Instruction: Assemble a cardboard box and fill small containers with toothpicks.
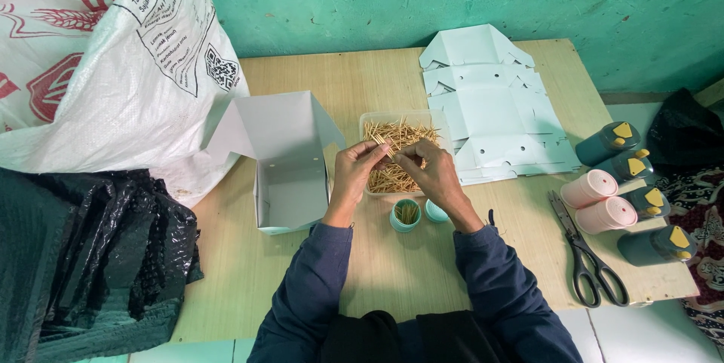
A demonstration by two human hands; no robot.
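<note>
So far the work looks early: both hands meet over a clear plastic tray [445, 125] of toothpicks [398, 136], and the left hand [353, 170] and right hand [434, 170] pinch a small bundle of toothpicks [391, 153] between their fingertips, each grip narrow and closed on that bundle. Just below the grip, toward the person, stands a small teal tub [406, 214] with only a few sticks upright in it, so it seems partly filled; its round teal lid [435, 212] lies touching it on the right, off. Left of the grip an opened white carton [283, 159] stands on the bench [377, 272], and nothing shows inside it. Right of the grip a stack of flat white carton blanks [490, 106] lies unfolded. Farther right lie pink and dark teal dispensers [622, 182], some on their sides, and black scissors [588, 253]. I judge most filling and boxing remains.
</note>
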